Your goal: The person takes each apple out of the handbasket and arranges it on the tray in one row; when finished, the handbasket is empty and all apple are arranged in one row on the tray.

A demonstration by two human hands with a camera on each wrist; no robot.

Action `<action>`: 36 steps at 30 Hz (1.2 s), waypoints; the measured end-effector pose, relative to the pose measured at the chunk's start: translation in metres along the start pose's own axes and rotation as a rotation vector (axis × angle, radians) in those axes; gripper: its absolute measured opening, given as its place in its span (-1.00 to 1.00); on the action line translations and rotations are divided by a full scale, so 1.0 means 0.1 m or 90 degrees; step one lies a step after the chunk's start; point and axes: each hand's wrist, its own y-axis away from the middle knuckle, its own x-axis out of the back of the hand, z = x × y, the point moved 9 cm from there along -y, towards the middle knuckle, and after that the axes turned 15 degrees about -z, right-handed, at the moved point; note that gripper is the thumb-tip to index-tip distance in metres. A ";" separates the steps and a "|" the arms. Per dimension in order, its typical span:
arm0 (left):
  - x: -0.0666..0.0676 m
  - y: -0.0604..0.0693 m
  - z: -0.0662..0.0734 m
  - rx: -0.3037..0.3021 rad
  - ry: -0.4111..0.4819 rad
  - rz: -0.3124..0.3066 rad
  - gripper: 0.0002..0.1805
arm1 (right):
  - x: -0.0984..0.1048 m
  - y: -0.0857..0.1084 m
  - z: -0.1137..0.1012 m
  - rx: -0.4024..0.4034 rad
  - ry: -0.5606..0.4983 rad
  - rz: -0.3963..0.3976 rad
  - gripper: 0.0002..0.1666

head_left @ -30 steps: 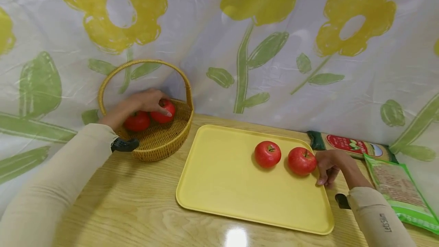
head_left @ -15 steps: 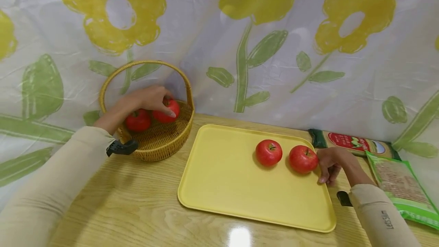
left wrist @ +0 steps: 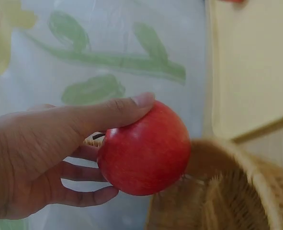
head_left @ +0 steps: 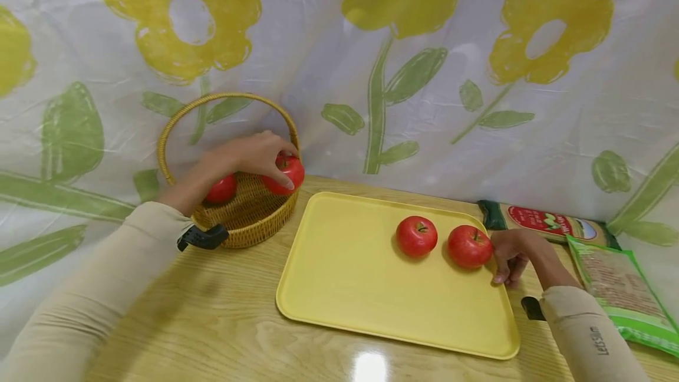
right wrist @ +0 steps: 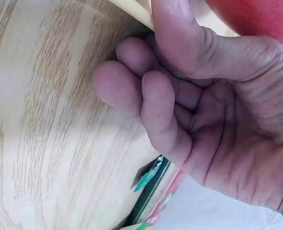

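My left hand (head_left: 262, 155) grips a red apple (head_left: 284, 175) by its top, above the right side of the wicker basket (head_left: 254, 231). In the left wrist view the thumb lies along one side of this apple (left wrist: 146, 148), with the fingers behind it. A second apple (head_left: 221, 189) sits inside the basket, partly hidden by my left wrist. Two more apples, one nearer the middle (head_left: 416, 236) and one on the right (head_left: 470, 247), rest on the yellow tray (head_left: 345, 276). At the tray's right edge my right hand (head_left: 511, 255) holds the rim, fingers curled and thumb over it.
Behind the tray's right corner lies a green and tan packet (head_left: 549, 223). A green-edged bag (head_left: 617, 287) of brownish contents is right of my right forearm. The basket's tall handle (head_left: 228, 96) arches over my left forearm. A flowered cloth (head_left: 318, 46) hangs behind the wooden table (head_left: 223, 323).
My left hand has lifted the apple and carried it rightward, from beside the other apple to the basket's right side. The right hand has stayed at the tray's edge.
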 end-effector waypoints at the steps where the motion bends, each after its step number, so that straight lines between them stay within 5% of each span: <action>1: 0.01 -0.01 0.05 -0.007 -0.001 0.001 -0.25 | 0.00 0.00 0.01 -0.003 0.000 0.001 -0.72; 9: 0.05 -0.13 0.54 -0.099 0.022 0.016 -0.30 | -0.01 0.00 0.02 -0.006 -0.009 0.007 -0.72; 17: -0.09 -0.34 0.94 -0.155 0.013 -0.008 -0.30 | -0.01 0.00 -0.02 0.013 -0.017 0.012 -0.76; 26: -0.41 -0.65 1.38 -0.213 -0.017 -0.065 -0.34 | 0.01 0.01 0.01 -0.002 -0.002 0.014 -0.75; 36: -0.75 -0.94 1.58 -0.225 -0.017 -0.100 -0.28 | 0.00 0.04 -0.02 0.018 -0.021 0.019 -0.76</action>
